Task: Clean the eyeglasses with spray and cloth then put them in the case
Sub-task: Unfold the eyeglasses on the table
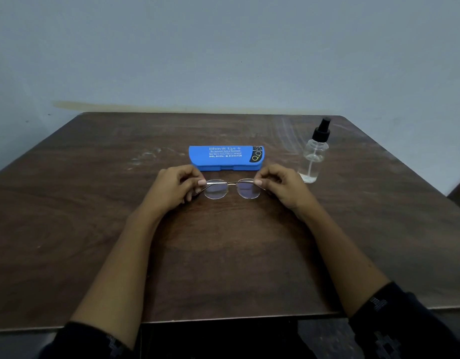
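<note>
Thin gold-rimmed eyeglasses (232, 189) with round clear lenses are held just above the middle of the table. My left hand (173, 187) pinches the frame's left end between thumb and fingers. My right hand (282, 186) pinches its right end the same way. Directly behind the glasses lies a blue case (225, 158) with white lettering, its lid closed. A clear spray bottle (314, 154) with a black nozzle stands upright to the right of the case. No cloth is in view.
The dark brown wooden table (94, 203) runs back to a pale wall (223, 47). Its near edge crosses below my forearms. My dark sleeves fill the bottom corners.
</note>
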{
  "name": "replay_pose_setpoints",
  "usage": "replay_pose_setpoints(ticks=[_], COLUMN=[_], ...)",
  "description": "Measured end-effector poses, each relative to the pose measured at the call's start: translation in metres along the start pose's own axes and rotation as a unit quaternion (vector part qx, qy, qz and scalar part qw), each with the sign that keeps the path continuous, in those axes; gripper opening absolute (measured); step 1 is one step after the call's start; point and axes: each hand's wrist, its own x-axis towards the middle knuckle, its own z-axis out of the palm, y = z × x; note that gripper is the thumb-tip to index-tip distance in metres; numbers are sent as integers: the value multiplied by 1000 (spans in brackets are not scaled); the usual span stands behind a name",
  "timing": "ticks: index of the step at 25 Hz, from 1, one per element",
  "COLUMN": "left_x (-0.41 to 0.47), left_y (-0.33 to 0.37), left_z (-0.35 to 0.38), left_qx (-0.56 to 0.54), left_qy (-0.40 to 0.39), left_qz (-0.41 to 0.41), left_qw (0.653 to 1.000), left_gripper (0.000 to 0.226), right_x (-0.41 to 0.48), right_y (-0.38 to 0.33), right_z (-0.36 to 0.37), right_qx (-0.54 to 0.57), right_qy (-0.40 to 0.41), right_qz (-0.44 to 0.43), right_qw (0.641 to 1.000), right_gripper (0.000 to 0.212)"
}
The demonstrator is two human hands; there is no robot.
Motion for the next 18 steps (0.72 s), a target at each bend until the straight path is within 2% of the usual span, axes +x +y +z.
replay_pose_setpoints(ticks=[2,9,14,18], left_x=[-1,-2,0,0], left_y=[-1,-4,-3,-2], left_z=[0,0,0,1], left_qx=[21,42,85,77], left_qy=[-9,-23,-24,-50], left_qz=[9,16,31,30], left_qw=[1000,999,996,995], left_gripper=[12,5,1,10], right_x=[1,2,3,3], right_y=[0,3,5,4], right_z=[-1,-2,-3,-3], right_qx=[-8,-8,-52,-56], right_qy=[7,-4,-12,-17], right_qz=[2,12,7,10], right_qw=[1000,1000,999,998], right_gripper=[14,29,20,17])
